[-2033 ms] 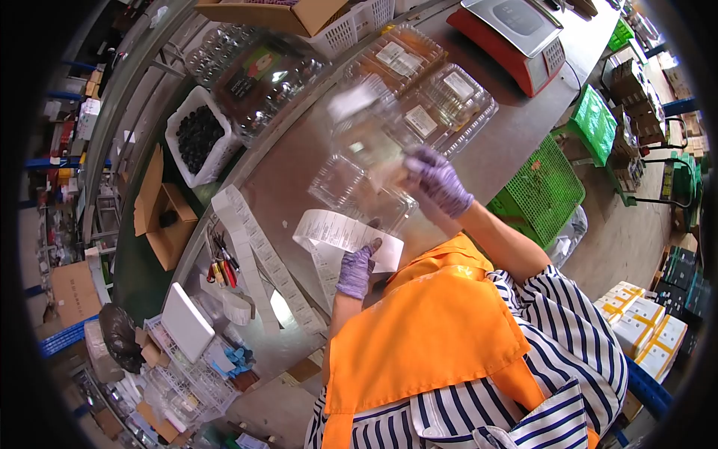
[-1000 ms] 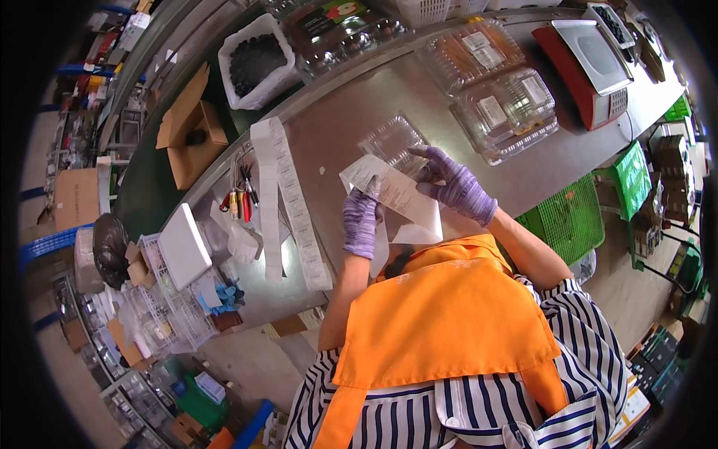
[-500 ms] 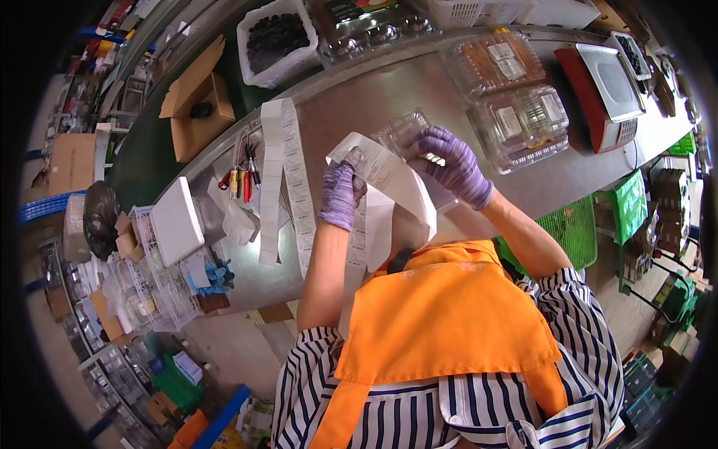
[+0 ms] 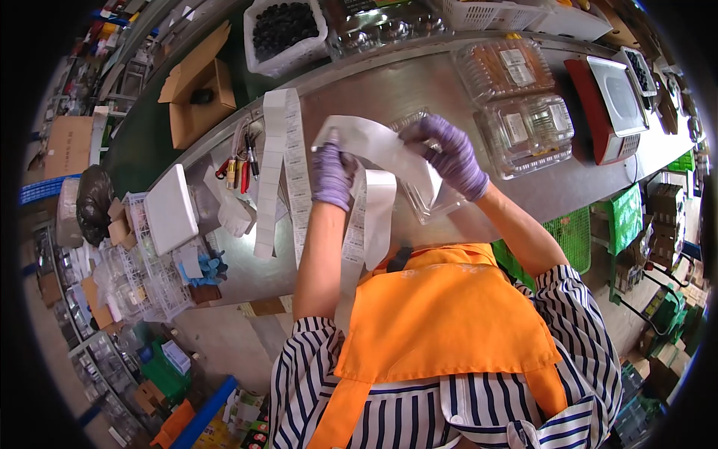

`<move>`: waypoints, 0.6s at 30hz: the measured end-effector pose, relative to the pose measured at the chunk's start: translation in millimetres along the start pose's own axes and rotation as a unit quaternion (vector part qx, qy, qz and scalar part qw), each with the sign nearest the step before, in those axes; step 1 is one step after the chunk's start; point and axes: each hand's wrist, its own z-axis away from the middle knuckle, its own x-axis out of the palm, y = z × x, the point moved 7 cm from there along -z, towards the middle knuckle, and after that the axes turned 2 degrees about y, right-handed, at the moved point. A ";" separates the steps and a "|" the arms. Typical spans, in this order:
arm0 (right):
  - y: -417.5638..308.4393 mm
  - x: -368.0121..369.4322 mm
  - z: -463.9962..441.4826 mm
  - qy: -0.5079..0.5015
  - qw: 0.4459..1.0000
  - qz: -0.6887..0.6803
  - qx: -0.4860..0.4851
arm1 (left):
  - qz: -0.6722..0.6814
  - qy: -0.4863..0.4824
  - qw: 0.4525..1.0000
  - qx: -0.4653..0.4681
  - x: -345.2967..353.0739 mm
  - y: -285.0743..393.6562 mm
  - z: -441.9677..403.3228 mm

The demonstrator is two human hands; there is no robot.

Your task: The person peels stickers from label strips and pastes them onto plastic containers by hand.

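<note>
My left hand, in a purple knit glove, pinches a white strip of labels near one end. Purple-gloved too, my right hand has its fingers closed at the strip's far side, where the paper bends down. Beneath the strip lies a clear plastic clamshell box, partly covered by paper and the right hand. Another length of label strip curls up beside my left wrist. Long printed label strips lie on the metal table left of my hands.
Clear boxes of orange-brown food and another clear box sit to the right, near a red scale. At left are pens, a white lid and an open carton. A white tub of dark fruit stands behind.
The strip between my hands has been raised and now stretches flatter towards the right hand, which has closed in on it. More of the clear box beneath shows.
</note>
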 end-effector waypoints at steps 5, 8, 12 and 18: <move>94.5 -37.3 5.9 0.055 0.953 0.021 0.297 | 0.051 -0.037 0.997 0.040 -11.8 32.4 -9.9; 109.4 -33.0 8.2 -0.009 0.937 0.145 0.319 | -0.217 -0.084 0.965 0.118 -28.9 19.9 3.1; 117.7 -22.7 2.6 -0.023 0.933 0.205 0.295 | -0.357 -0.085 0.927 0.073 -59.8 -11.1 29.5; 101.0 4.2 -7.3 -0.123 0.852 0.458 0.220 | -0.691 -0.145 0.677 0.208 -48.9 -66.2 52.1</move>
